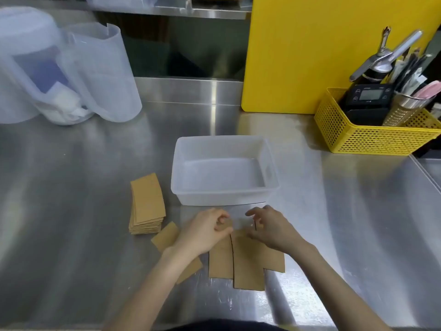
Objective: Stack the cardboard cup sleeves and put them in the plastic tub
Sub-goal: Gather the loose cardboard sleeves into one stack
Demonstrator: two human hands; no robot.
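Note:
A clear plastic tub [224, 194] stands empty in the middle of the steel counter. To its left lies a neat stack of brown cardboard sleeves [147, 204]. Several loose sleeves [248, 261] lie flat in front of the tub, overlapping one another, and one more loose sleeve [165, 236] pokes out from under my left wrist. My left hand [205, 231] pinches the top edge of a loose sleeve between thumb and fingers. My right hand [269, 229] rests on the neighbouring sleeves with fingers curled at their top edge; its grip is partly hidden.
Translucent plastic jugs [102, 72] stand at the back left. A yellow perforated basket [372, 132] with a scale, utensils and a metal cup sits at the back right, beside a yellow board [298, 56]. The counter's raised edge [427, 173] runs along the right.

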